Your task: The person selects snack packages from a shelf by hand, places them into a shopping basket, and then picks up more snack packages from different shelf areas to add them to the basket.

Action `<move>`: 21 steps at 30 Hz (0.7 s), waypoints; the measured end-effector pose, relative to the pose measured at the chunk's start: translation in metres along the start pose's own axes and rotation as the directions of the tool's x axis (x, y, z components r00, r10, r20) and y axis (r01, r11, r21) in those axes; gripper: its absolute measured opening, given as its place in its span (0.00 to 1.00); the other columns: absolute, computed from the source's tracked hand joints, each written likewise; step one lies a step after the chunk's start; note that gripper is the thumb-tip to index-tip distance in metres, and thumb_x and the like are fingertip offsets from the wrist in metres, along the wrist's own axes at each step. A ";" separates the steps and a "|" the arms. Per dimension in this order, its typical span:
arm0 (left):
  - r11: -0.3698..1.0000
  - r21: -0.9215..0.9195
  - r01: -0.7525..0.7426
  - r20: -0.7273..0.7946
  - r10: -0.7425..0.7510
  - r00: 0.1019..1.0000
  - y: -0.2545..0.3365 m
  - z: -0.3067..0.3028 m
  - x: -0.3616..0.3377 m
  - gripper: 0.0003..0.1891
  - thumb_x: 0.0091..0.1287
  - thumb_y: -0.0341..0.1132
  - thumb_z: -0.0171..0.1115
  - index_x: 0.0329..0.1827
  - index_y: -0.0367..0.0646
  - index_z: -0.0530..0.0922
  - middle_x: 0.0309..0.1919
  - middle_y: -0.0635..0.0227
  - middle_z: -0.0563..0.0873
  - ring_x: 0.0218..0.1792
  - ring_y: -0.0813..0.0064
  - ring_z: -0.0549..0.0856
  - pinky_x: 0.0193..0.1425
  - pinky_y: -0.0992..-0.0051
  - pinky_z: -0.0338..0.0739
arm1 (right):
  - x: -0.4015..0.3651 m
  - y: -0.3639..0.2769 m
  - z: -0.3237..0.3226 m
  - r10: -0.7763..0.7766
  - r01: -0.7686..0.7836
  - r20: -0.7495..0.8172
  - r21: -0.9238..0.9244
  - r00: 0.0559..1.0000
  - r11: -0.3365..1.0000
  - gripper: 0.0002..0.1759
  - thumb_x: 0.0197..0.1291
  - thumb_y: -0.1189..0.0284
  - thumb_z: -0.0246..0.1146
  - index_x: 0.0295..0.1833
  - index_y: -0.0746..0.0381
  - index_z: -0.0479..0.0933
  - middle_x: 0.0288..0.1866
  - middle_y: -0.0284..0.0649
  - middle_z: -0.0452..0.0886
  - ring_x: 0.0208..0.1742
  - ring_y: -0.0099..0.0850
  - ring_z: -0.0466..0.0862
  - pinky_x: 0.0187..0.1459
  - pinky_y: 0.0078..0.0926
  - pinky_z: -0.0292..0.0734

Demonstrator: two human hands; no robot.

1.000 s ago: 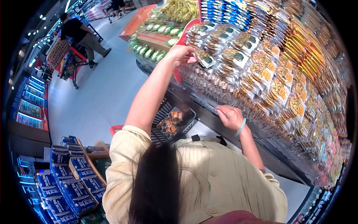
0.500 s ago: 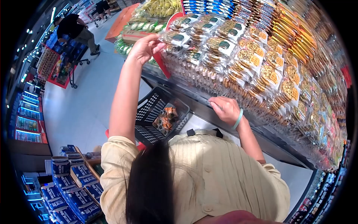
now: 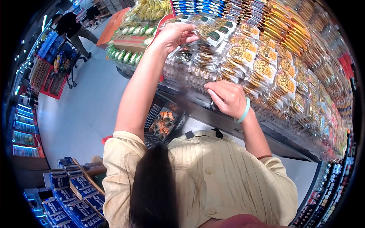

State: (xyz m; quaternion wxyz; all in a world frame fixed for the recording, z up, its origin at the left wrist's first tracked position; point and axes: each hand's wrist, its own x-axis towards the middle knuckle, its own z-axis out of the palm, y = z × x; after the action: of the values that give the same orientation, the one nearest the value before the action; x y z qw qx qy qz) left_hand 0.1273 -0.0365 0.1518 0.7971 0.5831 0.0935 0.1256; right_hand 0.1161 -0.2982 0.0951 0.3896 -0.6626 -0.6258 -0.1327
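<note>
My left hand (image 3: 176, 37) is closed with fingertips pinching the edge of a clear pack of round seeded crackers (image 3: 208, 33) with a dark green label. It is over stacked packs of the same kind. My right hand (image 3: 228, 98), with a pale green bangle (image 3: 244, 110) on the wrist, is curled at the front edge of the display. A thin dark piece shows under its fingers, too small to name. Below my left forearm stands a black shopping basket (image 3: 151, 114), partly hidden, holding a clear pack of orange-and-dark snacks (image 3: 163, 123).
Packs with orange labels (image 3: 262, 68) fill the display (image 3: 197, 110) to the right. Bagged green-and-white vegetables (image 3: 131, 57) lie at its left end. Blue cartons (image 3: 80, 209) are stacked at lower left. Another person (image 3: 70, 28) bends by a loaded cart (image 3: 57, 70) in the aisle.
My left hand has moved right and slightly up over the display with the cracker pack. My right hand has risen a little. The view has shifted, and less of the basket shows.
</note>
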 end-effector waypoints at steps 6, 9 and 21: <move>0.914 0.380 0.140 -0.054 -0.129 0.990 -0.003 -0.003 -0.001 0.07 0.60 0.35 0.67 0.34 0.44 0.79 0.27 0.75 0.82 0.27 0.86 0.81 0.31 0.83 0.79 | 0.004 0.001 -0.013 0.008 -0.009 -0.020 -0.068 1.000 0.998 0.06 0.54 0.78 0.63 0.39 0.65 0.80 0.33 0.43 0.83 0.33 0.39 0.83 0.36 0.31 0.79; 0.855 0.506 0.112 -0.091 -0.076 0.993 -0.007 -0.003 -0.003 0.10 0.59 0.41 0.68 0.29 0.46 0.78 0.22 0.76 0.80 0.21 0.88 0.75 0.24 0.84 0.70 | 0.012 0.003 -0.019 -0.004 -0.004 -0.065 -0.117 0.998 0.993 0.08 0.54 0.77 0.63 0.41 0.64 0.80 0.35 0.44 0.84 0.36 0.40 0.84 0.39 0.31 0.79; 0.764 0.592 0.257 -0.188 -0.180 0.966 -0.024 -0.020 0.003 0.35 0.54 0.66 0.63 0.46 0.41 0.74 0.32 0.72 0.80 0.33 0.82 0.80 0.41 0.80 0.75 | 0.062 0.044 -0.035 0.138 -0.121 -0.008 -0.533 0.990 0.837 0.33 0.52 0.63 0.66 0.62 0.62 0.65 0.57 0.48 0.73 0.60 0.45 0.71 0.62 0.40 0.63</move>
State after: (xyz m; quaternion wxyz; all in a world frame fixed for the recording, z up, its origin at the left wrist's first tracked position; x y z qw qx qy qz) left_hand 0.1264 -0.0247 0.1228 0.5678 0.7857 0.2440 0.0295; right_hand 0.1799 -0.2735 0.1441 0.1892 -0.7871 -0.5241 -0.2644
